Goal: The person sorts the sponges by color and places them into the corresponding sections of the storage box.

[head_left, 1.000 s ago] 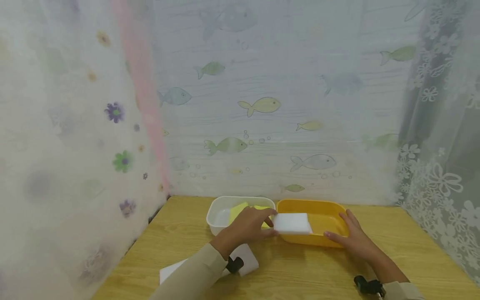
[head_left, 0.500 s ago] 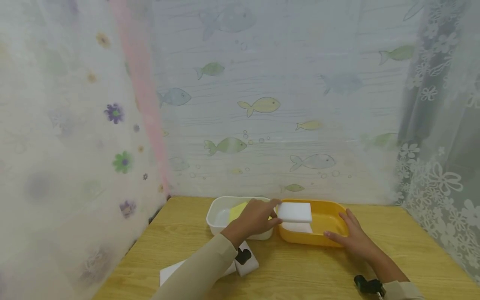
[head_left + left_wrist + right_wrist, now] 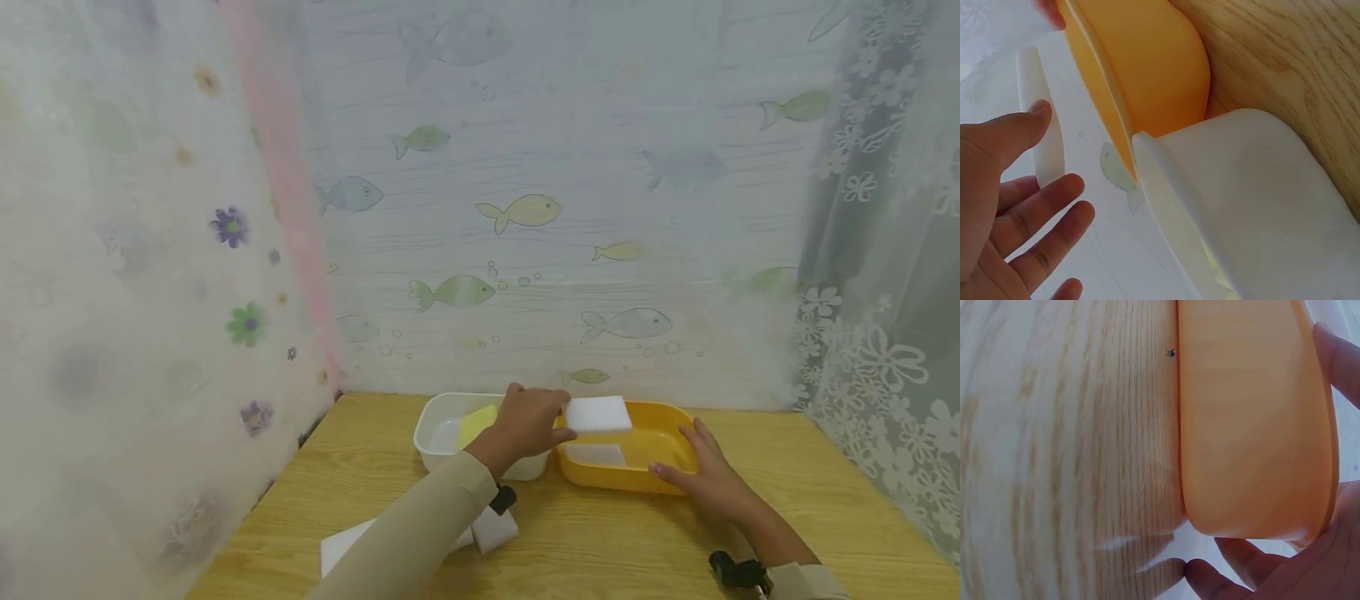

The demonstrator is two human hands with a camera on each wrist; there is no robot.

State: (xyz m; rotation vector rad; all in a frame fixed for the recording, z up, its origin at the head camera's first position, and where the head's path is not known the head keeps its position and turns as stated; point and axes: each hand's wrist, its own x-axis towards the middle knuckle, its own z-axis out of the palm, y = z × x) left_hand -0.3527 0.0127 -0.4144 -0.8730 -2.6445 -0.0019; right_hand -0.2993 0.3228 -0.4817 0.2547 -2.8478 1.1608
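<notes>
Thumb and fingers of my left hand [image 3: 525, 418] are drawn in narrowly, pinching a flat white block [image 3: 597, 415], while its other fingers spread loosely away. I hold the block above the left end of the orange tub [image 3: 630, 479], and the left wrist view shows it apart from the rim. My right hand [image 3: 708, 475] is spread wide around the right end of that tub, gripping it with the thumb at the front rim. Inside the orange tub, a white piece [image 3: 596, 455] lies at the left end. Just beside it stands the white tub [image 3: 435, 461] with a yellow piece [image 3: 477, 425] in it, partly hidden by my left hand. Nearer me, more white blocks [image 3: 496, 528] lie on the tabletop [image 3: 600, 542], partly behind my left sleeve [image 3: 420, 533].
</notes>
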